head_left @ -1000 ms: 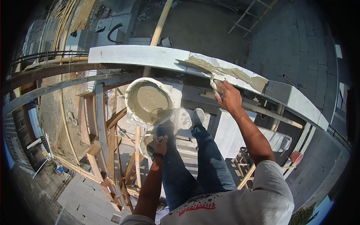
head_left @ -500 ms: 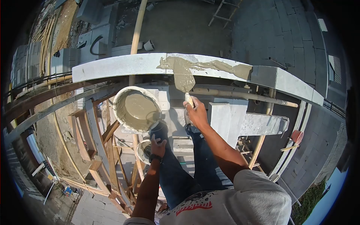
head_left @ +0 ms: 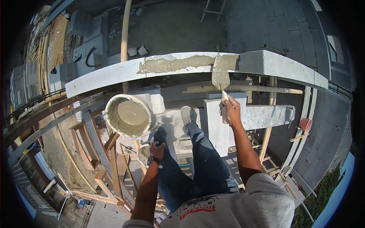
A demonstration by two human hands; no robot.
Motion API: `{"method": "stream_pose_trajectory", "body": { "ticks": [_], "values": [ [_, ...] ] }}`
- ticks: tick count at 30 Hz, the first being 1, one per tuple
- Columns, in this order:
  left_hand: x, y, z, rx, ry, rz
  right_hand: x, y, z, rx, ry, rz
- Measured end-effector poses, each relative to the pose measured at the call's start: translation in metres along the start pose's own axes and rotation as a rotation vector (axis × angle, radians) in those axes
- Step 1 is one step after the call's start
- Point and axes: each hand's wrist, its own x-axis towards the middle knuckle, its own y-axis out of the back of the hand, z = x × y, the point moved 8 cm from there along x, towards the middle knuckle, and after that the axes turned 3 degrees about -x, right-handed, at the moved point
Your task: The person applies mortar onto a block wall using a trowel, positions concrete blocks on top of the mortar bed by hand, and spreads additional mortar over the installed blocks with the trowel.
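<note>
My right hand (head_left: pixel 230 110) is closed round the handle of a mortar-coated trowel (head_left: pixel 220 77). The trowel's blade lies across the top of the white block wall (head_left: pixel 102 78), at the right part of a grey mortar strip (head_left: pixel 171 64). To the left, a large white bucket (head_left: pixel 110 119) holds wet grey mortar (head_left: pixel 132 112). My left hand (head_left: pixel 156 149) hangs below it, near my leg, fingers apart and holding nothing. Beside that hand is a smaller bucket (head_left: pixel 140 156), partly hidden.
Bamboo poles (head_left: pixel 124 34) cross behind and below the wall. White blocks (head_left: pixel 217 131) stand near my feet. Wooden frames (head_left: pixel 81 146) are at left, a pink container (head_left: pixel 305 125) at right. A ladder (head_left: pixel 212 11) lies beyond the wall.
The trowel has swept from the strip's left part to its right, spreading mortar into a wider, more even band. My left hand stays low with its fingers apart. The view has shifted slightly.
</note>
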Motion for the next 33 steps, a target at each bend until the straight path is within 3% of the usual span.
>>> {"method": "stream_pose_trajectory", "body": {
  "ticks": [5, 12, 16, 18, 23, 28, 30, 31, 33],
  "values": [
    [-0.007, -0.001, 0.002, -0.033, 0.027, -0.035, 0.019, 0.001, 0.004, 0.239, -0.117, -0.13],
    [-0.011, -0.008, 0.011, -0.004, -0.002, -0.041, 0.012, -0.1, 0.007, 0.21, -0.202, -0.348],
    [-0.011, -0.011, 0.006, -0.014, -0.001, -0.063, 0.001, -0.15, -0.001, 0.06, -0.134, -0.416],
    [-0.012, -0.011, 0.004, -0.056, 0.007, -0.061, -0.007, -0.155, -0.018, -0.293, 0.024, -0.361],
    [-0.01, -0.004, -0.001, -0.089, -0.025, -0.023, -0.007, -0.131, -0.025, -0.671, 0.229, -0.148],
    [-0.003, -0.011, -0.01, -0.041, 0.012, -0.055, 0.0, -0.063, -0.037, -0.705, 0.199, -0.001],
    [-0.001, -0.015, -0.01, -0.029, 0.016, -0.057, 0.017, -0.028, -0.021, -0.687, 0.379, 0.108],
    [0.0, -0.016, -0.007, 0.001, 0.002, -0.054, 0.02, -0.013, -0.019, -0.634, 0.243, 0.112],
    [0.001, -0.016, 0.001, 0.064, -0.025, -0.046, 0.025, 0.013, -0.016, -0.564, 0.171, 0.145]
  ]
}}
